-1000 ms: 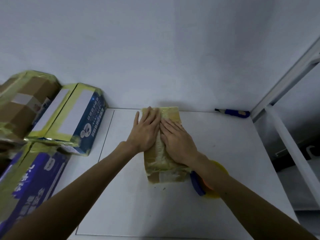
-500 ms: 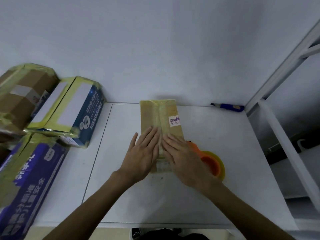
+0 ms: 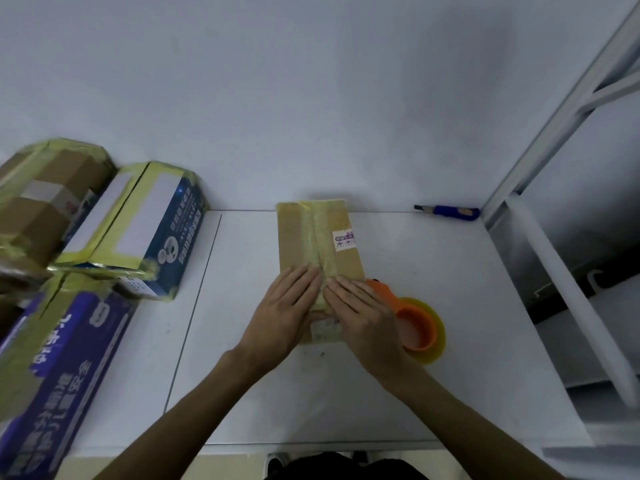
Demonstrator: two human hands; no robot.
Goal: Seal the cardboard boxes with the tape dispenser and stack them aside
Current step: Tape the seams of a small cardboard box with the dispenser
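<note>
Brown cardboard box (image 3: 318, 244) lies on the white table (image 3: 433, 271). The left hand (image 3: 285, 313) and right hand (image 3: 363, 317) press flat and open on its tape.

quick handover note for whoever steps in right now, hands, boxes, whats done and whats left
Left hand and right hand: both flat, palms down, pressing the near end of the small box; neither grips anything.
Tape dispenser: on the table just right of the box, beside the right hand.
Done: tape strip runs along the box's top seam; taped boxes piled at left.
Left: finish pressing, move this box onto the pile.
</note>
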